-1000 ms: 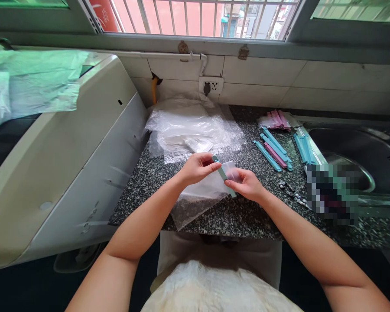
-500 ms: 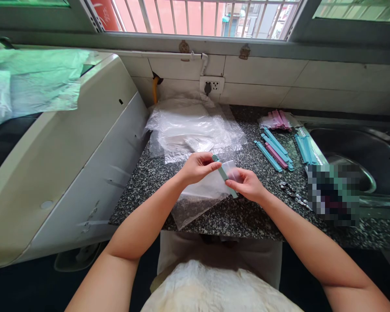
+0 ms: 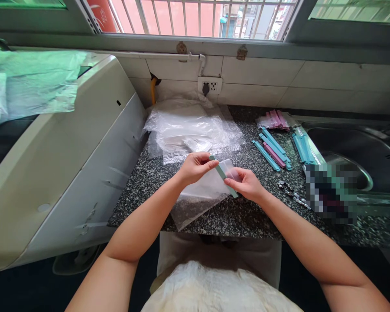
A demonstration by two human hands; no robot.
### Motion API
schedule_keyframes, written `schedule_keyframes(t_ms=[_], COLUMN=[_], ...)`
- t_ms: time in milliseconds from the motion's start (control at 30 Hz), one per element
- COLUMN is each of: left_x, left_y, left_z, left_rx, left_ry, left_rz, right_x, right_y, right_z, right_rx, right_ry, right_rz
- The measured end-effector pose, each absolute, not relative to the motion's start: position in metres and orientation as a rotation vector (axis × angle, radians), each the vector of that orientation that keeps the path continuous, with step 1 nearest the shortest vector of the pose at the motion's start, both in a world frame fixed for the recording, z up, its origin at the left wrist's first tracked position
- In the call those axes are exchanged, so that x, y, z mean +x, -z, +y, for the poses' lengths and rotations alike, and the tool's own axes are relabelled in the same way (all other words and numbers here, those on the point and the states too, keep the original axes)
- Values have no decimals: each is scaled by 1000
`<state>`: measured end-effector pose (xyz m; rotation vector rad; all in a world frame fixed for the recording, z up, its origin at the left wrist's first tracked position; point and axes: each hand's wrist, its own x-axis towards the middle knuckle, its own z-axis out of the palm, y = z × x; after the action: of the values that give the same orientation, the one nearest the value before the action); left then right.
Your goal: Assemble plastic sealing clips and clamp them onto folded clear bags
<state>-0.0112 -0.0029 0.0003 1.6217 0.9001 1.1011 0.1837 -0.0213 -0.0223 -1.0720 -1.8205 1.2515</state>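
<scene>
A pale green bag-sealing clip slants across the edge of a clear plastic bag above the counter. My left hand is closed, pinching the clip's upper end between thumb and fingers. Lower down, my right hand grips the clip near its other end, thumb on top. A folded part of the bag stands up behind the clip, by the right fingers. Below, the bag spreads toward the counter's front edge. Whether the clip is fully snapped shut I cannot tell.
A pile of clear plastic bags lies behind my hands. Several blue and pink clips are to the right, near packaged pink clips and a steel sink. A beaded chain lies closer. A cream-coloured appliance borders the left.
The clip has turned slightly in my fingers, and its upper end now looks flat and closed. Both hands stay at almost the same place; the view has shifted slightly.
</scene>
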Motion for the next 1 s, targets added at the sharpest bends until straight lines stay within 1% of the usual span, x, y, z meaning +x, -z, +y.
schedule_keyframes(t_ms=[133, 267, 433, 567, 800, 1000], left_x=[-11, -11, -12, -15, -13, -13], left_y=[1, -1, -1, 3, 0, 5], left_z=[-3, -4, -1, 4, 1, 3], left_rx=[1570, 1518, 1356, 1299, 1446, 1525], left_ry=[-1054, -1057, -1216, -1299, -1077, -1122], left_rz=[927, 970, 1019, 1053, 999, 977], right_x=[185, 185, 186, 191, 199, 200], right_y=[21, 20, 19, 14, 5, 2], right_z=[-22, -21, -16, -14, -11, -11], right_rx=[-1097, -1120, -1112, -1110, -1122, -1151], right_ry=[-1194, -1205, -1252, -1217, -1093, -1075], right_rz=[-1849, -1820, -1723, -1637, -1613, -1642])
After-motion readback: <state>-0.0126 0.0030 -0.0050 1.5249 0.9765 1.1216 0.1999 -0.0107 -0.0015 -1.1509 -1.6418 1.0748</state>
